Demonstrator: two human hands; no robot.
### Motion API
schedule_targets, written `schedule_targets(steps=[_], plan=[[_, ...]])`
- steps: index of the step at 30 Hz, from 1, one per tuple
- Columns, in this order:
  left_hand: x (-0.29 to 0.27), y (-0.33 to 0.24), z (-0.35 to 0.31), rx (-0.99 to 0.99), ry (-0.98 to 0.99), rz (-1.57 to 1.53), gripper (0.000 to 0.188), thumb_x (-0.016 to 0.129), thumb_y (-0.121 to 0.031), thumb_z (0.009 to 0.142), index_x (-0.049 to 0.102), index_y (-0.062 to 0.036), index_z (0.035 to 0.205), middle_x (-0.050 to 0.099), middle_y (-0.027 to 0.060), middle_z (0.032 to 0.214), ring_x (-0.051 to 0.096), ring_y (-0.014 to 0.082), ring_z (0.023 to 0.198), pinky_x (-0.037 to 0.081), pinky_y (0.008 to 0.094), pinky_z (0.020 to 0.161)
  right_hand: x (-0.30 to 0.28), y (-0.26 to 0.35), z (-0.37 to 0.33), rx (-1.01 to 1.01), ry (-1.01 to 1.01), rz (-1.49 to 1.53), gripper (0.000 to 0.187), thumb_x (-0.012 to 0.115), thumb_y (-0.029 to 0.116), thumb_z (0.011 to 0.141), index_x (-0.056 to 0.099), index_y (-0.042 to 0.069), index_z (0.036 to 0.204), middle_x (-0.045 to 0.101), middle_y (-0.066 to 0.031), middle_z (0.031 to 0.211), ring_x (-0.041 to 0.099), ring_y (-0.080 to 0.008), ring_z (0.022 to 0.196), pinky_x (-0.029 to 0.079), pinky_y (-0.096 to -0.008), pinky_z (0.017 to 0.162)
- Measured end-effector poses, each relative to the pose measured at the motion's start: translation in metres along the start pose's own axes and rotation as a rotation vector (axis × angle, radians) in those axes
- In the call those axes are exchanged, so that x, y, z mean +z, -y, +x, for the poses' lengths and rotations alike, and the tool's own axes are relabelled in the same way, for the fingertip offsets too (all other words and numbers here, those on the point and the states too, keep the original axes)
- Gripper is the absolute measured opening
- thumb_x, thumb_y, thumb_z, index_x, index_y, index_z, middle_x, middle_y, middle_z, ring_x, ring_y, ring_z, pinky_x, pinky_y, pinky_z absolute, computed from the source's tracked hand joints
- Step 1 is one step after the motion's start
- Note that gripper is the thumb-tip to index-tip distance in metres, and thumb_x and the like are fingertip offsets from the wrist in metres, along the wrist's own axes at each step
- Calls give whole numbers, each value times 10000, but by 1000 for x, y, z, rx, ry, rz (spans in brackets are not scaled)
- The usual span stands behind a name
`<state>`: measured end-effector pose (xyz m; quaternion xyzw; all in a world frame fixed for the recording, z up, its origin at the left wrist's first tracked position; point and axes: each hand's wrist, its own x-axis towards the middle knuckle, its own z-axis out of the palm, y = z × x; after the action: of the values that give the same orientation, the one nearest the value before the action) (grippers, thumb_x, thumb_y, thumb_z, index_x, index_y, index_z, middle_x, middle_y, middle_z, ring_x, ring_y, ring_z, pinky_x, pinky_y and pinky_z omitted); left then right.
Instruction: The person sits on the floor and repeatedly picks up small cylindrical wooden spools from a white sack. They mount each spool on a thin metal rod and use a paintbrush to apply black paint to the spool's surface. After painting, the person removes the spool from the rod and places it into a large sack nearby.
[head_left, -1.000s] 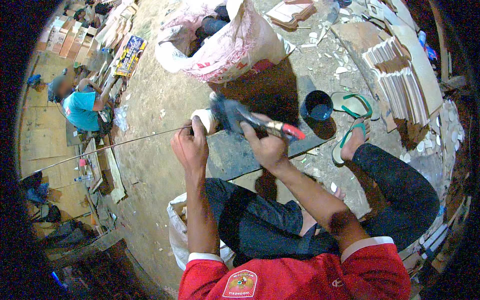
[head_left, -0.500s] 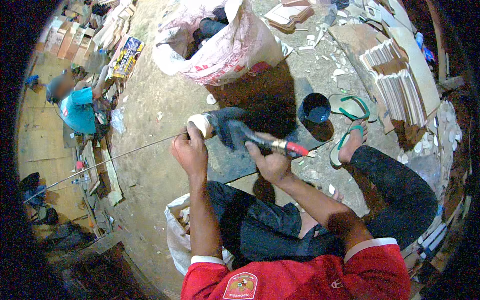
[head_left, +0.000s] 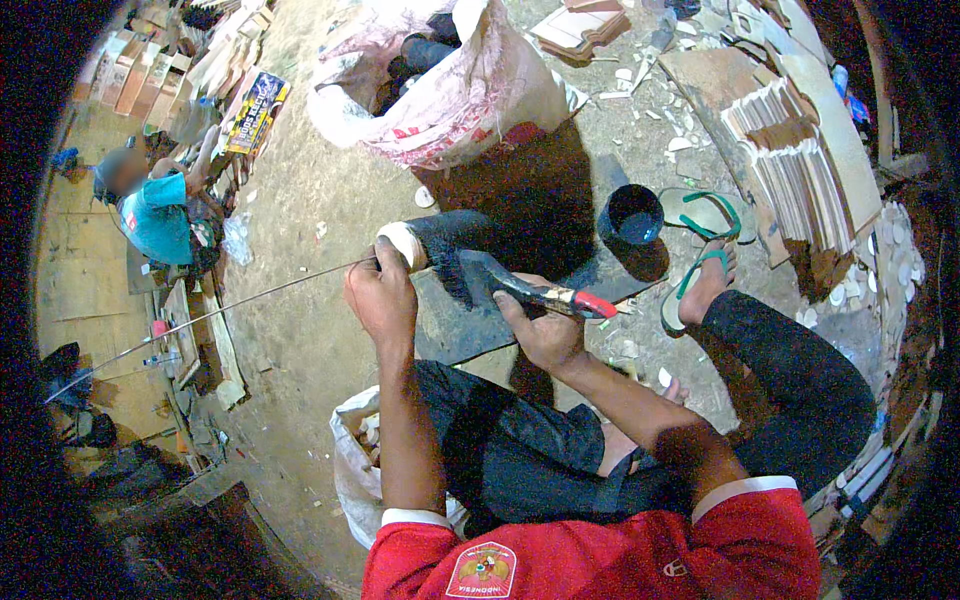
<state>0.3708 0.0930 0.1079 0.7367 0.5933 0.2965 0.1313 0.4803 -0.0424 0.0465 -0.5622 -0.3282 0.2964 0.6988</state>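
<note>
My left hand (head_left: 382,295) is closed at the pale end of a cylinder-shaped piece (head_left: 450,238), whose remaining visible surface is black. A long thin rod (head_left: 220,308) runs from that end out to the far left. In my right hand (head_left: 545,335) is a paintbrush (head_left: 545,294) with a red-tipped handle, pointing up and left. Its dark, wet-looking bristles touch the underside of the black cylinder. To the right of the hands stands a dark cup (head_left: 632,215); what it holds is too dark to make out.
Ahead stands a large white sack (head_left: 480,110) with dark pieces inside. A smaller sack (head_left: 350,470) leans by my left forearm. Thin boards (head_left: 800,180) are stacked at right, near green-strapped sandals (head_left: 705,215). A person in teal (head_left: 155,220) sits at far left.
The brush and cylinder, smeared by motion before, now show sharper. The brush and my right hand have shifted only slightly. My left hand keeps nearly the same place.
</note>
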Motion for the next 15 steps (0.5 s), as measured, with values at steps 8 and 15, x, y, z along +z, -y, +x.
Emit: schedule_targets(steps=[8, 15], plan=[[-13, -3, -14, 106, 142, 44, 361, 555, -260, 963, 697, 22, 788, 667, 203, 696, 663, 348, 625, 478, 428, 594, 20, 4, 56, -158, -187, -100, 284, 713, 247, 907, 675, 13, 1065, 728, -127, 929, 704, -261, 849, 553, -352, 781], [-3, 6, -5, 138, 131, -30, 357, 537, -237, 985, 697, 12, 786, 652, 184, 653, 643, 317, 564, 466, 395, 553, -7, -1, 12, -185, -23, -357, 285, 736, 249, 874, 698, 35, 1060, 731, -131, 950, 714, -252, 838, 570, -373, 775]])
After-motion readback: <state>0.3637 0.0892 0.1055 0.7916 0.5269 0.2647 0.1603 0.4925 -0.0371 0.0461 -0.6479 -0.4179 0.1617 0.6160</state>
